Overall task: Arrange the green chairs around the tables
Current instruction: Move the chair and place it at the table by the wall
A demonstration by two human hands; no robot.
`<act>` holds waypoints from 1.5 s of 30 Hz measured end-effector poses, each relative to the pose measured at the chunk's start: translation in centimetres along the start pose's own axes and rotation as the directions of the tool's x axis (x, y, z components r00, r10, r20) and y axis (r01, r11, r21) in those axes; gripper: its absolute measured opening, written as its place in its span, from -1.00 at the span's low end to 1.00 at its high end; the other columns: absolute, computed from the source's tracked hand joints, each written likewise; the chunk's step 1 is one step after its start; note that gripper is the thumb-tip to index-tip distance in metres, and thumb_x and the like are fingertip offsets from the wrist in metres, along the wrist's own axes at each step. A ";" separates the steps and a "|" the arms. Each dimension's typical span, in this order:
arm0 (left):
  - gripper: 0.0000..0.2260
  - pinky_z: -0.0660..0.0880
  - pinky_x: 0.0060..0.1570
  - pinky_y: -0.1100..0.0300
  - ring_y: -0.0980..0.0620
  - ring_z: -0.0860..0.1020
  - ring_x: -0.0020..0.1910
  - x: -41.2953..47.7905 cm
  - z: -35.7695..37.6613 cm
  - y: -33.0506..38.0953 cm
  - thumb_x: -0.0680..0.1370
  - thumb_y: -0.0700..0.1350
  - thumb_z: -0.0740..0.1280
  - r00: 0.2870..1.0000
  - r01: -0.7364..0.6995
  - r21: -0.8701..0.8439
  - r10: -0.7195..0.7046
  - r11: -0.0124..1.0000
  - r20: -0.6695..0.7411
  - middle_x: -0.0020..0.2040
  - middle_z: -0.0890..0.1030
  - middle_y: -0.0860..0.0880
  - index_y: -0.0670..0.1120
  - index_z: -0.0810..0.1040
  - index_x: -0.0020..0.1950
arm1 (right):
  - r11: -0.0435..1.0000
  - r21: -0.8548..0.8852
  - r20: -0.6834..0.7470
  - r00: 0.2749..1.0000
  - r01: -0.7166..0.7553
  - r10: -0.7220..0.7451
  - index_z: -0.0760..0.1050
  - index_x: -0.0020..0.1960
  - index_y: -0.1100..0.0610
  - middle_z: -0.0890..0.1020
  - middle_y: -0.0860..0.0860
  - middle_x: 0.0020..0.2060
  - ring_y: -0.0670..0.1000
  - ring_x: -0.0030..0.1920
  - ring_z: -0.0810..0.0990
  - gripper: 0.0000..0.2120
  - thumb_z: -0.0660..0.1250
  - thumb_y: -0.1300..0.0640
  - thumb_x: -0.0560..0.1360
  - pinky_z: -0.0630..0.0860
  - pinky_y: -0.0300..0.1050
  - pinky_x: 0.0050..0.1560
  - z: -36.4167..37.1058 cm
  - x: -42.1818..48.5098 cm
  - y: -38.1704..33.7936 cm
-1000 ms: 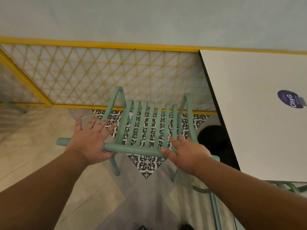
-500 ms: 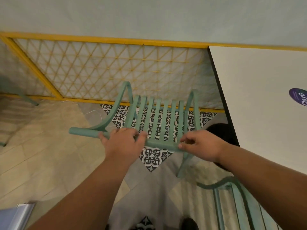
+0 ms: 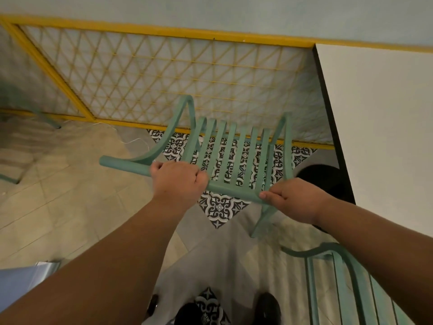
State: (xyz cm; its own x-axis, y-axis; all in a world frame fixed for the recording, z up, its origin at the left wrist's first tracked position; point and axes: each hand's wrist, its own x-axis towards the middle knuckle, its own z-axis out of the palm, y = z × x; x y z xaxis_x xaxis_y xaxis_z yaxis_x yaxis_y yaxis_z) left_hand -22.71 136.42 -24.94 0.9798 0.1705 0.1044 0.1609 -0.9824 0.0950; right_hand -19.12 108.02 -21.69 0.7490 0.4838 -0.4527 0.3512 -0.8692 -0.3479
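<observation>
Two hands are seen on the top rail of a green chair [image 3: 234,158]. The left hand [image 3: 178,180] is clenched around the rail near the chair's left arm. The right hand [image 3: 296,199] is wrapped around the rail at the chair's right corner, with the thumb laid along the rail's near side.

The chair is seen from behind and above, with its slatted seat stretched away from the rail. It is placed just left of a white counter [image 3: 384,137], and the chair's right armrest is close to the counter's dark edge. A black round base [image 3: 321,177] is seen under the counter, just right of the chair.

A yellow lattice fence [image 3: 164,73] is found past the chair's far side. A patch of black and white patterned tile [image 3: 219,207] is seen through the chair's slats and under its rail. A second green chair [image 3: 346,285] is seen nearer than the first chair and to its right. Two dark shoes [image 3: 268,307] are seen on the floor below the first chair.
</observation>
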 end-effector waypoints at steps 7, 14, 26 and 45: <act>-0.61 0.11 -0.07 0.00 0.12 0.32 -0.41 2.0 -0.1 -2.5 0.45 0.11 -0.01 0.999 -0.036 0.029 0.035 0.999 0.025 -0.47 0.41 0.06 -0.01 0.41 -0.47 | 0.999 0.048 0.004 1.000 -0.003 0.003 0.53 -0.19 0.04 0.59 0.01 -0.26 -0.01 -0.25 0.57 -0.43 0.02 -0.37 0.61 0.58 0.00 -0.12 0.3 0.8 -2.5; -0.53 0.21 0.10 -0.08 0.09 0.35 -0.35 4.0 -0.1 -4.5 0.41 0.14 -0.12 0.994 -0.043 0.073 0.036 0.996 0.099 -0.42 0.46 0.05 -0.03 0.47 -0.43 | 0.996 0.090 -0.014 1.000 -0.007 0.008 0.50 -0.19 0.06 0.58 0.03 -0.25 0.00 -0.23 0.56 -0.42 -0.02 -0.35 0.62 0.55 -0.03 -0.10 1.2 1.6 -4.7; -0.49 0.11 0.40 -0.30 0.08 0.42 -0.22 7.9 -0.1 -7.7 0.40 0.16 -0.15 0.988 -0.074 0.078 0.062 0.994 0.142 -0.35 0.50 0.08 -0.02 0.50 -0.41 | 0.989 0.145 -0.060 0.998 -0.020 0.029 0.43 -0.21 0.05 0.50 -0.01 -0.32 -0.04 -0.33 0.45 -0.46 -0.02 -0.31 0.66 0.45 -0.06 -0.26 1.6 4.2 -8.2; -0.52 0.07 0.41 -0.32 0.00 0.50 0.02 12.1 -1.3 -10.8 0.43 0.13 -0.06 0.955 -0.050 0.112 0.015 0.992 0.297 -0.16 0.59 0.04 -0.01 0.62 -0.23 | 0.975 0.209 -0.101 0.990 -0.074 0.097 0.43 -0.20 0.06 0.52 0.01 -0.32 -0.03 -0.34 0.49 -0.47 -0.03 -0.29 0.67 0.39 -0.09 -0.36 2.5 7.9 -12.3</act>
State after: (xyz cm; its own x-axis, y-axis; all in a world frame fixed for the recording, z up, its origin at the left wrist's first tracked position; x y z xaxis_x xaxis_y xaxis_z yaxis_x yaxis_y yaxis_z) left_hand -12.76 149.23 -23.38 0.9731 0.1258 -0.1929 0.1240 -0.9920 -0.0216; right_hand -18.90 122.75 -23.02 0.8326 0.3843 -0.3988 0.1693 -0.8622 -0.4774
